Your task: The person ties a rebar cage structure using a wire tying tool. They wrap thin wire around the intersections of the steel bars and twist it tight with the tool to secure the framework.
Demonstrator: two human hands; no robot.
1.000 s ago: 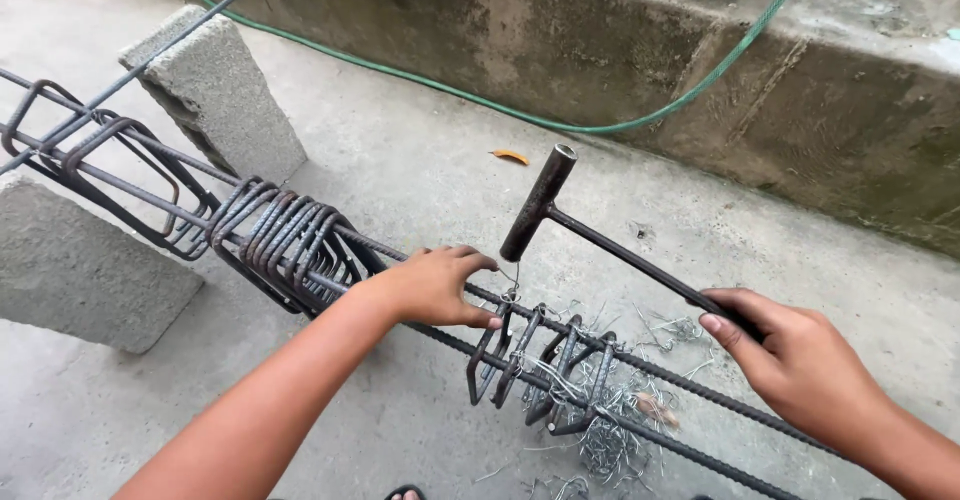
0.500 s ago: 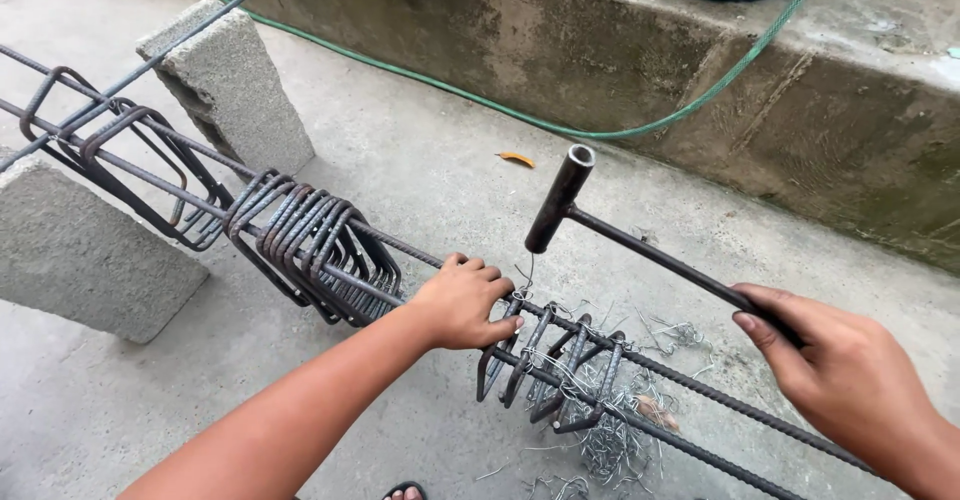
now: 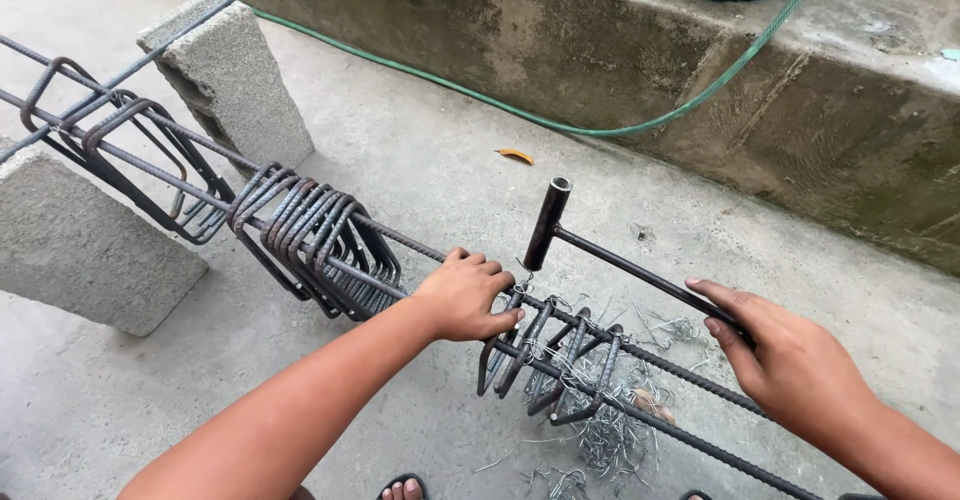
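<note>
Left hand (image 3: 465, 295) clenched on rebar (image 3: 400, 240) by stirrups (image 3: 545, 360), right hand (image 3: 790, 365) grasping T-shaped tying tool (image 3: 620, 260), two concrete blocks (image 3: 235, 80)

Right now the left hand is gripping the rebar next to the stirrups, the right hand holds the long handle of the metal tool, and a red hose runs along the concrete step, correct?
Not quite: the hose is green, not red, as the head view shows. The rest holds: the left hand grips the rebar by the stirrups, and the right hand holds the metal tool by its long handle.
</note>
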